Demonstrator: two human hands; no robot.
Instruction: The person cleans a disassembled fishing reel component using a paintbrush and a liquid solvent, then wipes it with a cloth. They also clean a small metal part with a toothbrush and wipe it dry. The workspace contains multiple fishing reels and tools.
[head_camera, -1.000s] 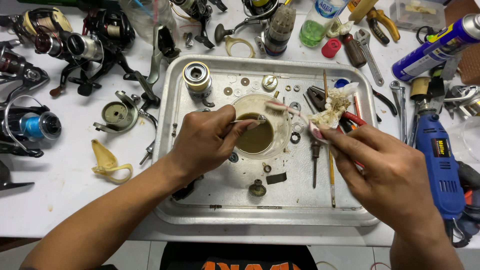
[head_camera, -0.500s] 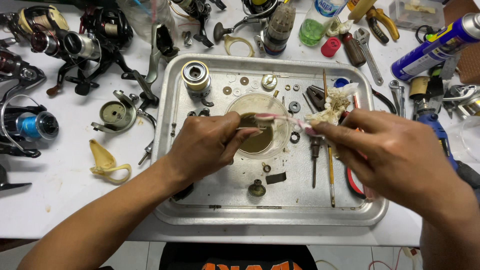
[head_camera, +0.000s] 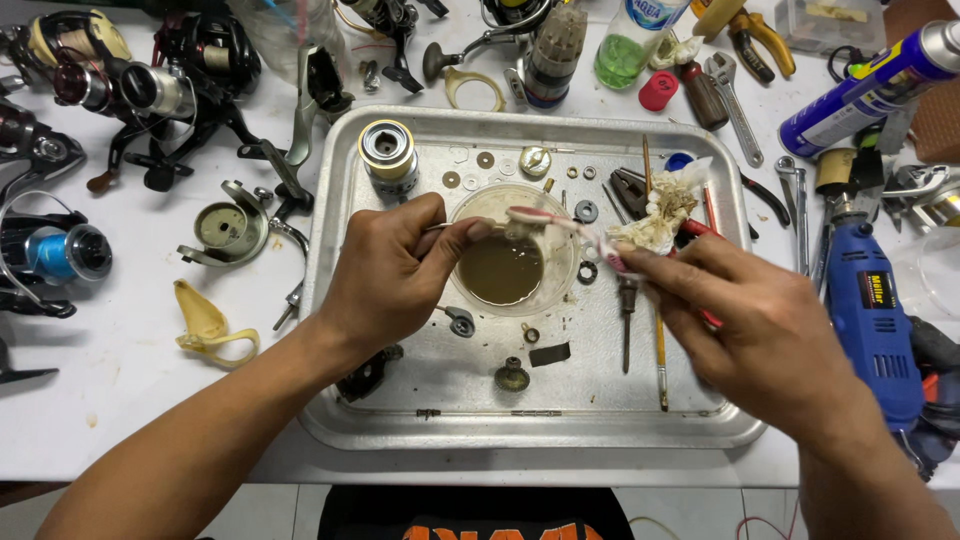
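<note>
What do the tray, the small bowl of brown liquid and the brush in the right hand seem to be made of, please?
Tray: looks like bare aluminium or steel, dull silver with scuffs and a rolled rim.
Bowl: probably clear plastic, since the tray shows through its wall; glass is possible.
Brush: a pink and white handle, seemingly plastic, with pale bristles, held by the right hand.

tray (head_camera: 400, 425): dull silver
liquid in the bowl (head_camera: 500, 270): murky brown
toothbrush (head_camera: 560, 225): pink and white
rag (head_camera: 660, 215): white, stained yellow-brown
drill (head_camera: 875, 320), right: blue
bottle cap (head_camera: 657, 91), far: red
spool (head_camera: 387, 150): silver and gold
</note>
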